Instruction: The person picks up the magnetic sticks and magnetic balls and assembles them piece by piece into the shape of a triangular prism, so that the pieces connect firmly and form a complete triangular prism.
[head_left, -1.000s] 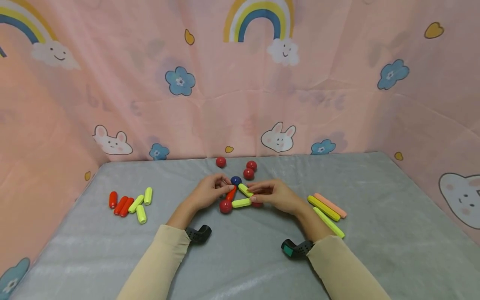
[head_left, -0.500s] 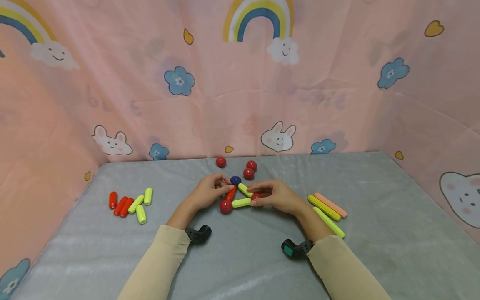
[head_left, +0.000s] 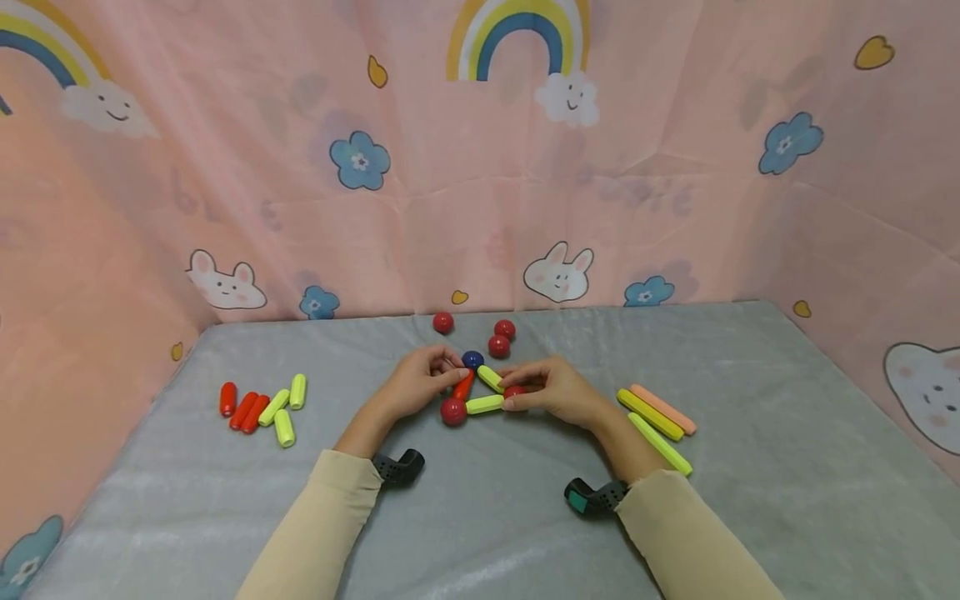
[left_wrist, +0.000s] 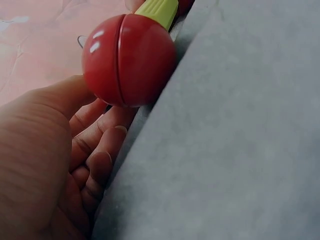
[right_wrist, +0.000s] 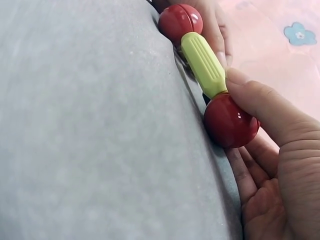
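In the head view a triangle of magnetic-looking rods and balls lies at the middle of the table. Its corners are a blue ball [head_left: 472, 360] at the far end, a red ball [head_left: 453, 412] near left, and another red ball [right_wrist: 230, 121] near right. A red rod [head_left: 464, 385] forms the left side; yellow-green rods form the right side [head_left: 491, 379] and the near side [head_left: 484, 404]. My left hand [head_left: 416, 382] pinches the red rod. With thumb and fingers my right hand [head_left: 557, 390] grips the near-right ball, fingertips beside the right-side rod.
Three loose red balls [head_left: 498, 347] lie beyond the triangle. Short red rods [head_left: 244, 412] and yellow-green rods [head_left: 284, 428] are grouped at left. Three longer rods, one of them yellow [head_left: 650, 414], lie beside the right forearm. A pink printed curtain [head_left: 450, 225] hangs behind the grey-covered table [head_left: 465, 533].
The near-right red ball has shifted slightly away from me, from below my right thumb to between thumb and fingers. My left hand has stayed in place on the red rod.
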